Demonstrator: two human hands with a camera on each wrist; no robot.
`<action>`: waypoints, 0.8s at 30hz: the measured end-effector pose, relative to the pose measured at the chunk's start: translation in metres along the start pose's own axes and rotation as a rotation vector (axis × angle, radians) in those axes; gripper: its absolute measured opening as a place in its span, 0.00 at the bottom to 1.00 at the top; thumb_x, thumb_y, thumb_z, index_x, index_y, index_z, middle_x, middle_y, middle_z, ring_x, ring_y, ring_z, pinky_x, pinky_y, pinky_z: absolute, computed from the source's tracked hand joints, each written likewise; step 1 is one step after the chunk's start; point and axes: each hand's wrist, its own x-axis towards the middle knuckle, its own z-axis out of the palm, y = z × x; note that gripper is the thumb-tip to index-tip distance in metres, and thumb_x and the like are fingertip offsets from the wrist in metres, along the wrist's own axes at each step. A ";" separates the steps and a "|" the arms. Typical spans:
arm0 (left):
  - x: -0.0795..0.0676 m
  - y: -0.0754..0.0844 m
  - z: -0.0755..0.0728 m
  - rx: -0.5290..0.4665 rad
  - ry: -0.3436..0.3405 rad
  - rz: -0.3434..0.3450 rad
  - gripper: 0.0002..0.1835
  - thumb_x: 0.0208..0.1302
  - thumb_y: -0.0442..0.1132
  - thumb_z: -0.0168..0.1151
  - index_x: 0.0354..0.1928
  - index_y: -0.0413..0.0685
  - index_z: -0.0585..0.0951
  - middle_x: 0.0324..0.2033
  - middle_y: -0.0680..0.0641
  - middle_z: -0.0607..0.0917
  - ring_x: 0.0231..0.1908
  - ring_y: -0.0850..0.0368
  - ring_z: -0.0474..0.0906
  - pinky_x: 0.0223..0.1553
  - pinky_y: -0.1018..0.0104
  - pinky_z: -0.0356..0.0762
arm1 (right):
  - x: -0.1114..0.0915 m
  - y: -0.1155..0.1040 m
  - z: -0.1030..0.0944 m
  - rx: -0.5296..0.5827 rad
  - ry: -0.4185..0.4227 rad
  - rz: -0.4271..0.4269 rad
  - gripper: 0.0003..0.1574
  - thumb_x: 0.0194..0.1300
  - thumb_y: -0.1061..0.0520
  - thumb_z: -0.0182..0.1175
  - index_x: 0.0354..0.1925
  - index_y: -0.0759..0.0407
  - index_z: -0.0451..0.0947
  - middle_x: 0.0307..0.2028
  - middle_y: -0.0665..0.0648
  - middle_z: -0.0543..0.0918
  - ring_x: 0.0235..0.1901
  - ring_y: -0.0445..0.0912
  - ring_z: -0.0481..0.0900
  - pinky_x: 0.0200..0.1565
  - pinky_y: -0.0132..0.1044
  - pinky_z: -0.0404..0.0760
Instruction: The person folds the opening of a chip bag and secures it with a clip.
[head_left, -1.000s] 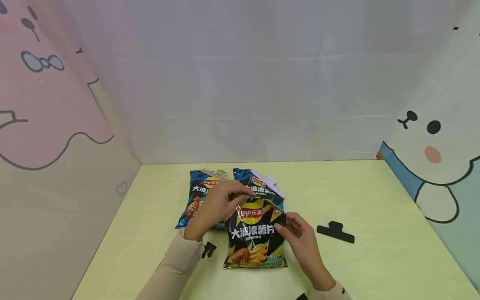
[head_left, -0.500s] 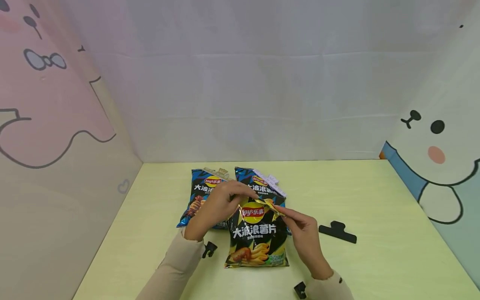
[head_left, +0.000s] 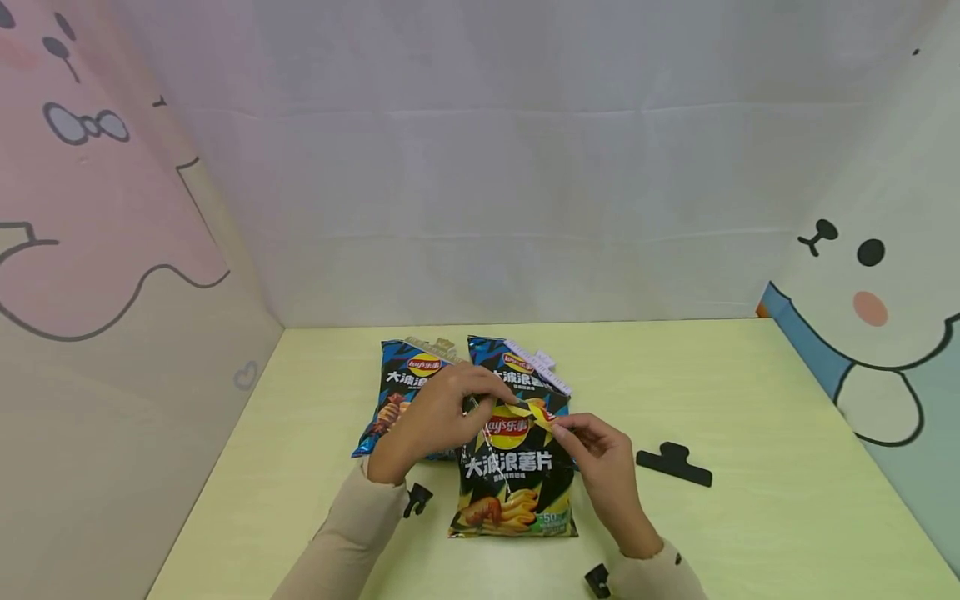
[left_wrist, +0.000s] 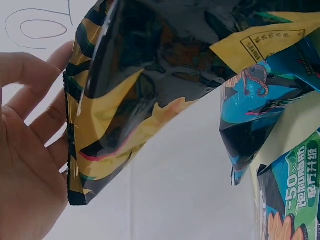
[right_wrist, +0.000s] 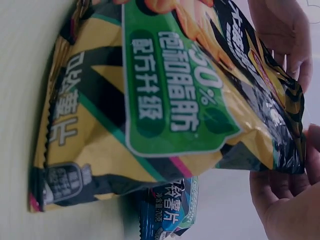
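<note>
A black and yellow bag of Lay's potato chips (head_left: 517, 492) stands in front of me, its bottom edge toward me and its top strip folded over toward the front. My left hand (head_left: 448, 408) grips the top left of this bag between thumb and fingers. At the top right corner, my right hand (head_left: 602, 460) pinches the folded strip. The right wrist view shows both hands along the top edge, with the printed front of the chip bag (right_wrist: 170, 95) filling most of it. Fingers of the left hand (left_wrist: 30, 140) lie behind the bag's edge in the left wrist view.
Behind are two blue chip bags, the left one (head_left: 390, 379) with a gold clip (head_left: 435, 347) and the right one (head_left: 491, 354) with a white clip (head_left: 537, 367). A black bag clip (head_left: 673, 464) lies to the right. Small black clips (head_left: 417, 500) lie near both forearms.
My right hand has moved from the bag's right side up to its top right corner. The top edge has been folded forward and down. My left hand stays at the top left.
</note>
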 end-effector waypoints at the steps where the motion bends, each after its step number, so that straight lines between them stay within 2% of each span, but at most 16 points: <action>1: 0.000 0.000 0.000 0.012 0.000 0.005 0.11 0.71 0.37 0.59 0.42 0.59 0.89 0.41 0.58 0.90 0.40 0.64 0.81 0.48 0.62 0.78 | 0.000 0.000 0.001 0.006 0.011 0.014 0.12 0.68 0.61 0.65 0.44 0.70 0.81 0.38 0.45 0.88 0.40 0.37 0.86 0.47 0.28 0.85; 6: 0.001 0.001 0.001 0.059 -0.007 0.012 0.07 0.69 0.46 0.65 0.44 0.58 0.88 0.42 0.58 0.90 0.43 0.63 0.83 0.52 0.60 0.81 | 0.003 -0.001 0.003 0.007 0.040 0.049 0.14 0.65 0.66 0.66 0.48 0.70 0.77 0.35 0.43 0.88 0.39 0.37 0.86 0.45 0.28 0.86; 12: 0.003 0.003 0.004 0.079 -0.056 -0.060 0.11 0.68 0.49 0.66 0.48 0.58 0.88 0.45 0.58 0.90 0.41 0.65 0.83 0.46 0.65 0.82 | 0.005 -0.001 0.000 -0.053 0.018 0.020 0.18 0.64 0.67 0.66 0.53 0.67 0.79 0.32 0.39 0.89 0.39 0.31 0.85 0.45 0.25 0.84; 17: 0.007 0.004 0.004 0.130 -0.082 -0.064 0.09 0.66 0.52 0.67 0.43 0.61 0.89 0.40 0.60 0.90 0.35 0.68 0.81 0.41 0.69 0.79 | 0.007 -0.002 -0.003 -0.067 -0.012 -0.017 0.16 0.64 0.66 0.67 0.51 0.69 0.81 0.33 0.38 0.90 0.38 0.32 0.86 0.44 0.25 0.84; 24: 0.007 0.005 0.003 0.140 -0.053 -0.041 0.06 0.65 0.50 0.68 0.39 0.61 0.89 0.34 0.61 0.90 0.30 0.70 0.77 0.35 0.72 0.75 | 0.008 -0.001 -0.007 -0.058 -0.049 -0.015 0.15 0.64 0.62 0.68 0.48 0.68 0.82 0.33 0.39 0.90 0.38 0.35 0.88 0.45 0.28 0.85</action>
